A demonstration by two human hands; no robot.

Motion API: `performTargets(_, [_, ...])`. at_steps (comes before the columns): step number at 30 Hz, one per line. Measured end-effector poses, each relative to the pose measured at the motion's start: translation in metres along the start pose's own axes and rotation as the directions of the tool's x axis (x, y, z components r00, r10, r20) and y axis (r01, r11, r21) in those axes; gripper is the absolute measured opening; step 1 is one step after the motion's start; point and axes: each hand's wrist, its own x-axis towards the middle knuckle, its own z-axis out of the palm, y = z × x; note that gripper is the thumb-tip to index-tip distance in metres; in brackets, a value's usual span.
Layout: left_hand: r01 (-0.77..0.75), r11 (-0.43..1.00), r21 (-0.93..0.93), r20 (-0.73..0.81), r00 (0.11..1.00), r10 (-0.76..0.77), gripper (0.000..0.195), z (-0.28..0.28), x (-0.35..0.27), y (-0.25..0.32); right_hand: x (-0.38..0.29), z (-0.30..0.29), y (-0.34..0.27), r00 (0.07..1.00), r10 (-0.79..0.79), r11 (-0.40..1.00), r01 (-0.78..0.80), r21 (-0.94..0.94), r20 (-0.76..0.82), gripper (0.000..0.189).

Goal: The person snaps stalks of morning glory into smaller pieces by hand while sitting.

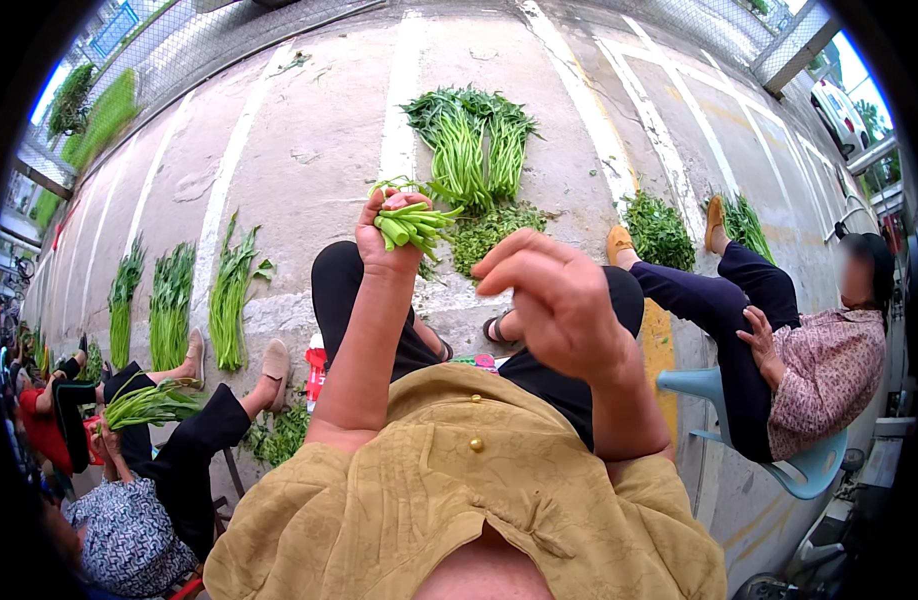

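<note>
My left hand is raised in front of my knees, closed around a bundle of green vegetable stems with the stem ends towards me. To its right, my right hand is lifted with fingers loosely bent and apart, holding nothing that I can see. Beyond them on the pavement lies a large pile of long leafy greens, stems towards me. Between that pile and my knees is a heap of loose leaves and trimmings, partly hidden by my right hand.
Three bunches of greens lie on the ground at left. A seated person holds greens at lower left. Another person sits on a blue plastic stool at right, beside a heap of leaves. A red-and-white container stands near my left knee.
</note>
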Motion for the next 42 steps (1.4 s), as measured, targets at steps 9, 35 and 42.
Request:
performTargets(9, [0.022, 0.998, 0.053, 0.009, 1.000, -0.022, 0.009, 0.006, 0.003, -0.010, 0.033, 0.029, -0.114, 0.814, -0.491, 0.815, 0.304, 0.494, 0.309, 0.012])
performTargets(35, [-0.046, 0.967, 0.252, -0.140, 0.987, 0.083, 0.008, 0.028, 0.006, -0.051, -0.012, -0.005, 0.055, 0.927, 0.071, 0.969, -0.152, -0.196, -0.367, 0.015])
performTargets(42, [-0.003, 0.831, 0.556, 0.009, 1.000, -0.002, 0.013, 0.015, -0.004, -0.051, -0.045, 0.004, 0.083, 0.877, 0.307, 0.943, -0.333, -0.007, -0.369, 0.014])
